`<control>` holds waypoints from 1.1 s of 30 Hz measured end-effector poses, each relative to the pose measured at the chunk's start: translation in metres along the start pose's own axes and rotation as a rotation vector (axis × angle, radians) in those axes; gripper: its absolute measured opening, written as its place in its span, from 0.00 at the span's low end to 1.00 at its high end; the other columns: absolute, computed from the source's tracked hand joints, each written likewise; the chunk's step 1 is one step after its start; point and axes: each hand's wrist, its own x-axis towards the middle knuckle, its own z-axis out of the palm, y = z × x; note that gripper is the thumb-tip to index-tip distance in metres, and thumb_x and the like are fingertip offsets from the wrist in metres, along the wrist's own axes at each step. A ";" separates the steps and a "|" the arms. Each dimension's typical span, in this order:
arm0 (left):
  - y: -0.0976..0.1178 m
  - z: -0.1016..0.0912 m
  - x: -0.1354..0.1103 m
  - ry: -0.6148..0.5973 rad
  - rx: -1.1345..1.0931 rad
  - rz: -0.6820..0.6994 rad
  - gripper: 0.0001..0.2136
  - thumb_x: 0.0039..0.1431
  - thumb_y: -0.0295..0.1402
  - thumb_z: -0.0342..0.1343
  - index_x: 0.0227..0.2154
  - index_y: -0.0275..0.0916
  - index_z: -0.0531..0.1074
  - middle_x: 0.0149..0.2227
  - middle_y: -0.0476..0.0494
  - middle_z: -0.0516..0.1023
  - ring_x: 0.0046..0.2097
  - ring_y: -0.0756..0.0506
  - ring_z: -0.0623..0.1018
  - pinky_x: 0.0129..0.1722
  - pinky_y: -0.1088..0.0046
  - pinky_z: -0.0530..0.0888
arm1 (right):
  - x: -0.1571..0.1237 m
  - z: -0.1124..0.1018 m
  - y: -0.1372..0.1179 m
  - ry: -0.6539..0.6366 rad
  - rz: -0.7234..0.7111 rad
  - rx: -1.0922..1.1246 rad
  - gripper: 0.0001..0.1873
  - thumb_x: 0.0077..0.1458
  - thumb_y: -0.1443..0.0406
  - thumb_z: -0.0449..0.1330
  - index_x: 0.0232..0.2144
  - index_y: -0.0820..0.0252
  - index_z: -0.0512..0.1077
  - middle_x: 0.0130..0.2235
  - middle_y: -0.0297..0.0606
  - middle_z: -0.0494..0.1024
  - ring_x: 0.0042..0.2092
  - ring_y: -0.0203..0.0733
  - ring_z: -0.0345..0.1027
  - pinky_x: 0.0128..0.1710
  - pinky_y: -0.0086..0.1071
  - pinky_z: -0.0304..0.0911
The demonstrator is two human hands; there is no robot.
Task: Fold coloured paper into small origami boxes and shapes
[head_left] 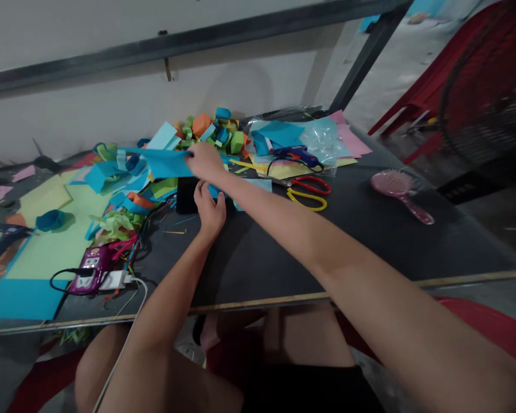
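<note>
My right hand (pixel 206 162) reaches across to the left, fingers closed on the edge of a blue paper sheet (pixel 165 163), raised over the paper pile. Just below it, my left hand (pixel 210 207) rests with curled fingers around a small piece of blue paper (pixel 215 191); its fingertips are partly hidden. A black phone-like slab (pixel 186 196) lies flat against the left hand's fingers. To the right of both hands, scissors (pixel 308 192) with one red and one yellow handle lie on the table beside a pale blue paper (pixel 258 186).
Folded paper pieces (pixel 219 132) are heaped along the wall. A blue glue gun (pixel 298 156) lies on papers at the back; another glue gun (pixel 4 238) is far left. A purple power strip (pixel 90 269) with a white cable sits front left. A pink hairbrush (pixel 398 186) lies right, near a fan (pixel 490 86).
</note>
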 end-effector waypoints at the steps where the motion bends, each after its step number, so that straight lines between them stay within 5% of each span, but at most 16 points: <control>1: 0.003 -0.001 -0.001 0.024 0.023 -0.010 0.21 0.58 0.30 0.53 0.55 0.37 0.65 0.62 0.30 0.63 0.66 0.36 0.62 0.68 0.53 0.57 | 0.009 -0.007 0.015 0.021 0.073 0.057 0.10 0.59 0.68 0.53 0.28 0.61 0.71 0.27 0.43 0.74 0.39 0.54 0.76 0.39 0.42 0.70; 4: 0.012 -0.004 -0.001 0.078 0.077 -0.029 0.19 0.57 0.29 0.52 0.53 0.38 0.66 0.61 0.32 0.66 0.64 0.37 0.64 0.67 0.54 0.58 | 0.027 -0.017 0.060 -0.002 0.347 0.249 0.08 0.57 0.67 0.55 0.25 0.58 0.68 0.22 0.39 0.69 0.32 0.54 0.75 0.32 0.43 0.70; 6: 0.015 -0.008 0.001 0.094 0.095 -0.048 0.18 0.57 0.28 0.52 0.51 0.39 0.67 0.59 0.33 0.67 0.64 0.37 0.65 0.66 0.54 0.59 | 0.029 -0.016 0.084 0.016 0.386 0.297 0.04 0.55 0.65 0.59 0.28 0.58 0.68 0.22 0.39 0.69 0.31 0.55 0.75 0.31 0.47 0.71; 10: 0.015 -0.015 0.007 0.089 0.114 -0.093 0.17 0.57 0.28 0.52 0.50 0.39 0.68 0.58 0.35 0.69 0.63 0.37 0.66 0.66 0.56 0.61 | 0.005 -0.010 0.111 0.156 0.266 0.201 0.13 0.55 0.60 0.61 0.41 0.59 0.70 0.37 0.49 0.76 0.45 0.61 0.74 0.44 0.55 0.71; 14: 0.015 -0.017 0.008 0.047 0.139 -0.120 0.18 0.58 0.27 0.51 0.51 0.38 0.69 0.61 0.33 0.68 0.64 0.37 0.65 0.67 0.55 0.60 | -0.056 -0.021 0.119 0.275 0.018 0.100 0.26 0.57 0.59 0.57 0.57 0.59 0.62 0.58 0.53 0.69 0.58 0.59 0.66 0.56 0.56 0.65; 18: 0.016 -0.023 0.010 0.050 0.267 -0.093 0.18 0.58 0.27 0.51 0.52 0.37 0.70 0.64 0.31 0.64 0.68 0.33 0.60 0.67 0.48 0.58 | -0.129 -0.036 0.137 0.353 -0.191 0.077 0.22 0.60 0.59 0.53 0.57 0.53 0.64 0.58 0.49 0.70 0.61 0.58 0.62 0.60 0.58 0.62; 21: 0.009 -0.042 0.022 0.124 0.351 -0.048 0.20 0.57 0.23 0.48 0.52 0.37 0.70 0.63 0.32 0.66 0.67 0.34 0.63 0.67 0.50 0.60 | -0.161 -0.037 0.154 0.379 -0.167 0.091 0.20 0.58 0.61 0.55 0.53 0.54 0.67 0.53 0.49 0.73 0.57 0.58 0.66 0.55 0.58 0.66; 24: -0.004 -0.070 0.038 0.167 0.533 -0.131 0.20 0.59 0.23 0.45 0.54 0.34 0.69 0.57 0.30 0.72 0.63 0.34 0.68 0.65 0.52 0.63 | -0.168 -0.031 0.161 0.408 -0.087 0.104 0.19 0.57 0.63 0.55 0.51 0.56 0.68 0.50 0.49 0.74 0.52 0.55 0.70 0.49 0.54 0.70; 27: -0.016 -0.087 0.048 0.136 0.761 -0.327 0.17 0.61 0.28 0.49 0.51 0.27 0.69 0.52 0.22 0.75 0.61 0.29 0.68 0.60 0.48 0.67 | -0.165 -0.028 0.157 0.334 -0.158 0.064 0.21 0.57 0.62 0.55 0.53 0.59 0.66 0.54 0.52 0.72 0.58 0.58 0.66 0.56 0.56 0.66; 30: -0.020 -0.090 0.051 0.115 0.866 -0.390 0.23 0.61 0.36 0.55 0.52 0.22 0.66 0.51 0.17 0.75 0.60 0.27 0.70 0.57 0.49 0.69 | -0.165 -0.030 0.150 0.256 -0.237 0.042 0.20 0.58 0.63 0.55 0.53 0.58 0.66 0.55 0.51 0.72 0.59 0.57 0.65 0.60 0.56 0.63; 33: -0.020 -0.089 0.052 0.081 0.892 -0.419 0.23 0.61 0.38 0.56 0.53 0.25 0.68 0.52 0.20 0.75 0.59 0.29 0.71 0.58 0.50 0.69 | -0.165 -0.033 0.150 0.309 -0.178 0.095 0.18 0.59 0.63 0.54 0.52 0.57 0.67 0.53 0.49 0.73 0.55 0.54 0.69 0.55 0.53 0.67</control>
